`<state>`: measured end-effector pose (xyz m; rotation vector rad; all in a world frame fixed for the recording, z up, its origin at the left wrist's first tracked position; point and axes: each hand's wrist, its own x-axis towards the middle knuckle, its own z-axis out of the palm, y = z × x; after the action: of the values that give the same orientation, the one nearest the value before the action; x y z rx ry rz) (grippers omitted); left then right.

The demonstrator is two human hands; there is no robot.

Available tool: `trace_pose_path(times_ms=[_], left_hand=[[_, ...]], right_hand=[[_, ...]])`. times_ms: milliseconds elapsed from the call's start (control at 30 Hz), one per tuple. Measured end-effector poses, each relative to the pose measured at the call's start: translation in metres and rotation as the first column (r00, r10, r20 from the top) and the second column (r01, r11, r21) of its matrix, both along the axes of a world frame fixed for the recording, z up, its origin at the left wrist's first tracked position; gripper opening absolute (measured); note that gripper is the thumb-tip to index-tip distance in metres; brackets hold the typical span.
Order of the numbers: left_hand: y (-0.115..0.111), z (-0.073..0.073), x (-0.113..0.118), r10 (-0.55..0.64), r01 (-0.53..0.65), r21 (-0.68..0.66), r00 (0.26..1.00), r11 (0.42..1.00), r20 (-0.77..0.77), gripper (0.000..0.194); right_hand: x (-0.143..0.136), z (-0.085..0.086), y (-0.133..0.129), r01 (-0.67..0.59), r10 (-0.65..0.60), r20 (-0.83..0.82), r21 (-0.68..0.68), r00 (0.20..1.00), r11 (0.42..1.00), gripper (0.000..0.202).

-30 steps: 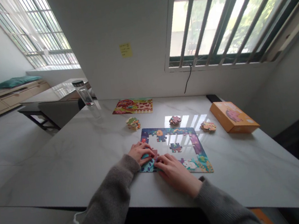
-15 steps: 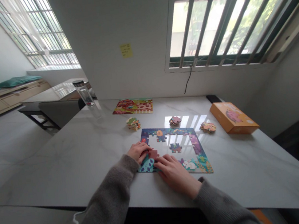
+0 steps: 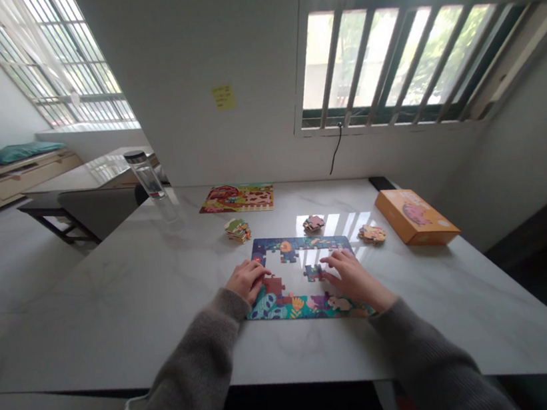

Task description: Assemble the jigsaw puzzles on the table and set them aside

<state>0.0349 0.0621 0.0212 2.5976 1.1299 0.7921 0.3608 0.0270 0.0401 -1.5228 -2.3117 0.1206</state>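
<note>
A jigsaw puzzle lies on the table with its border joined and a gap in the middle. My left hand rests on its left edge, fingers stretched out beside a reddish-brown piece. Inside the gap lies a loose dark blue puzzle piece. My right hand is at the right end of that piece, thumb and index finger apart at its edge; whether they touch it I cannot tell. This hand covers part of the puzzle's right side.
Behind the puzzle are stacks of pieces: a green-topped one, a purple one and an orange one. A farm picture puzzle lies farther back. An orange box stands right, a glass bottle left.
My right hand has left the puzzle's lower left part and moved right and away from me to the loose piece. My left hand stays on the left edge. The view has shifted slightly.
</note>
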Motion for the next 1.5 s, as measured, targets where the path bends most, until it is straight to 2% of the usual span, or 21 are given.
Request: trace_pose_path(times_ms=[100, 200, 367, 433, 500, 633, 700, 867, 1033, 1200, 1367, 1433, 1500], left_hand=[[0.002, -0.002, 0.000, 0.065, -0.065, 0.015, 0.998, 0.998, 0.008, 0.028], [0.005, -0.005, 0.000, 0.118, -0.119, 0.040, 0.993, 0.992, 0.031, 0.028], [0.005, -0.006, 0.001, 0.121, -0.122, 0.040, 0.992, 0.992, 0.022, 0.026], [0.004, -0.006, 0.002, 0.109, -0.110, 0.043, 0.994, 0.993, 0.023, 0.024], [0.003, -0.005, 0.003, 0.098, -0.099, 0.043, 0.995, 0.994, 0.033, 0.024], [0.002, -0.004, 0.003, 0.079, -0.081, 0.036, 0.995, 0.996, 0.053, 0.024], [0.002, -0.004, 0.003, 0.070, -0.071, 0.024, 0.996, 0.997, 0.048, 0.023], [0.003, -0.005, 0.003, 0.063, -0.064, 0.008, 0.997, 0.998, 0.034, 0.024], [0.002, -0.003, 0.003, 0.087, -0.088, 0.029, 0.996, 0.996, 0.026, 0.023], [0.002, -0.003, 0.002, 0.130, -0.131, 0.048, 0.991, 0.990, 0.013, 0.022], [0.009, -0.015, -0.002, 0.162, -0.165, 0.047, 0.985, 0.985, 0.064, 0.026], [0.013, -0.023, -0.004, 0.145, -0.149, 0.054, 0.987, 0.987, 0.074, 0.031], [0.016, -0.032, -0.005, 0.135, -0.138, 0.052, 0.989, 0.989, 0.059, 0.035]], right_hand=[[0.005, -0.005, 0.008, 0.024, -0.022, 0.043, -0.043, 0.999, 0.999, 0.033], [0.000, -0.007, 0.013, 0.024, -0.017, 0.070, -0.097, 0.997, 0.995, 0.030], [-0.001, -0.006, 0.022, 0.046, -0.044, 0.020, -0.146, 0.999, 0.988, 0.033], [-0.001, -0.006, 0.024, 0.052, -0.062, -0.045, -0.183, 0.997, 0.982, 0.030], [-0.001, -0.005, 0.025, 0.040, -0.079, -0.151, -0.248, 0.985, 0.968, 0.020], [-0.009, -0.005, 0.023, -0.097, -0.030, -0.396, -0.297, 0.918, 0.950, 0.007], [-0.015, -0.005, 0.022, -0.136, -0.003, -0.444, -0.282, 0.896, 0.950, 0.006], [-0.022, -0.007, 0.020, -0.042, -0.071, -0.345, -0.307, 0.936, 0.951, 0.010], [-0.011, -0.009, 0.021, -0.040, -0.016, -0.293, -0.185, 0.956, 0.982, 0.023], [-0.009, -0.006, 0.018, -0.085, 0.026, -0.250, -0.230, 0.968, 0.969, 0.026], [-0.020, -0.002, 0.012, -0.052, 0.032, -0.108, -0.185, 0.994, 0.981, 0.032], [-0.022, -0.004, 0.011, -0.043, 0.022, -0.120, -0.169, 0.993, 0.985, 0.033], [-0.023, -0.007, 0.010, -0.067, 0.025, -0.207, -0.201, 0.978, 0.977, 0.032]])
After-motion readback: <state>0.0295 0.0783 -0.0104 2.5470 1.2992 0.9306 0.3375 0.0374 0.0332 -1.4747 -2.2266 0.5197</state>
